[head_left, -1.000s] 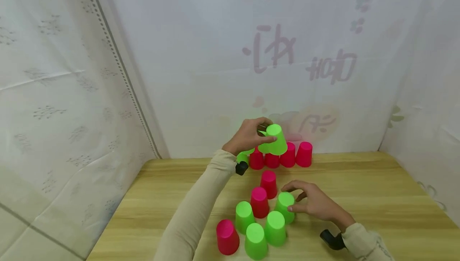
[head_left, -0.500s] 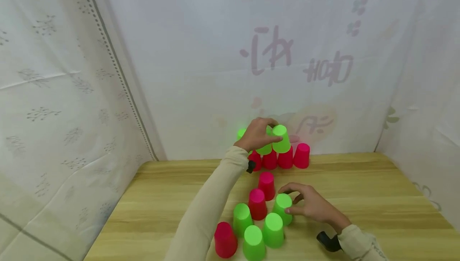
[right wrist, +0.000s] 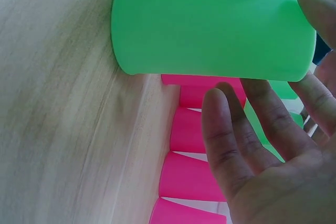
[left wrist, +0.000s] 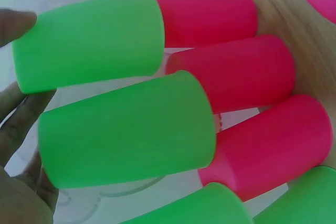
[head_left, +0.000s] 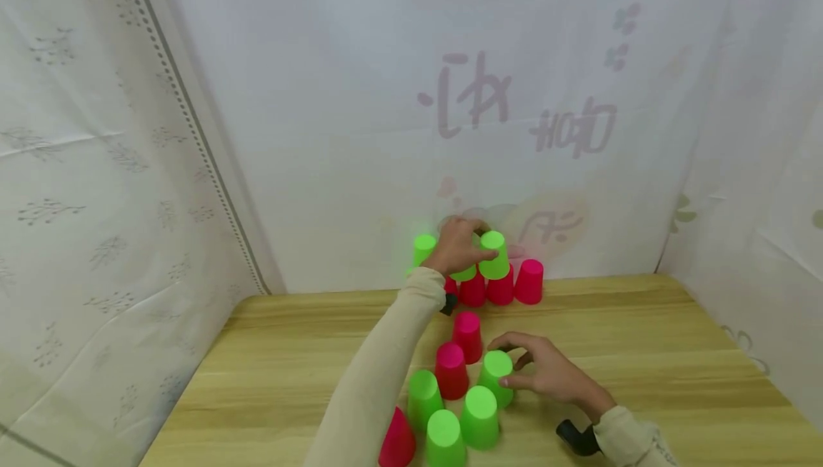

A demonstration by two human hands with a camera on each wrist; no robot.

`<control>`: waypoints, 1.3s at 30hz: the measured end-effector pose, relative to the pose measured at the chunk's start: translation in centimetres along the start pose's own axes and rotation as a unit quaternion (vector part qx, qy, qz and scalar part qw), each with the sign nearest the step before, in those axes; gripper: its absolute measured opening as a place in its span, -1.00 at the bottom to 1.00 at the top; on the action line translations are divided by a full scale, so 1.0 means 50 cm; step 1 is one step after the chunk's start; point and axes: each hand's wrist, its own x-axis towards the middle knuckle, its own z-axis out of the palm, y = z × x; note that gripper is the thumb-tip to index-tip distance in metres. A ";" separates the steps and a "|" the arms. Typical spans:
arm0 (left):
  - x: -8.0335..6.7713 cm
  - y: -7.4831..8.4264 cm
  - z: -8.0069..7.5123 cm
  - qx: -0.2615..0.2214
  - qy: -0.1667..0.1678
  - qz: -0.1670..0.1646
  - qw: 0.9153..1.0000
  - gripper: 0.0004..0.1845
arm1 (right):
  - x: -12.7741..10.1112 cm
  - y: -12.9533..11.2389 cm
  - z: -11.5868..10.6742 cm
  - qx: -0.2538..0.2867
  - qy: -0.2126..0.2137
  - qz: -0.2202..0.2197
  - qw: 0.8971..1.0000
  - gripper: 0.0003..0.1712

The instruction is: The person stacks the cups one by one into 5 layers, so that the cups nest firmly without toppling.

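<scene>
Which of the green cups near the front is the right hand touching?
The right hand touches the green cup farthest right in the front cluster, beside the pink cup; the other front green cups stand free, nearer the camera.

Left hand point(head_left: 458, 247) reaches far forward, right hand point(head_left: 546, 374) low, fingers curled

Left hand point(head_left: 458, 247) hides middle green cup point(head_left: 464, 271); pink cup point(head_left: 395, 442) cut by bottom edge, behind sleeve point(head_left: 373, 381).

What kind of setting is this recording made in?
Likely a makeshift indoor recording booth: a wooden table enclosed by white printed cloth backdrops, with upturned green and pink plastic cups being stacked.
</scene>
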 end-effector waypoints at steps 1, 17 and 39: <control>-0.001 0.000 0.002 0.005 0.002 -0.005 1.000 -0.55 | 0.000 0.001 0.001 0.000 0.000 -0.001 1.000 -0.49; -0.013 0.013 0.028 0.065 0.011 -0.074 0.995 -0.50 | 0.004 0.005 0.016 -0.001 0.009 -0.003 1.000 -0.49; -0.081 0.002 -0.059 -0.010 0.055 -0.034 0.998 -0.51 | 0.001 0.005 0.002 -0.018 0.018 0.006 1.000 -0.53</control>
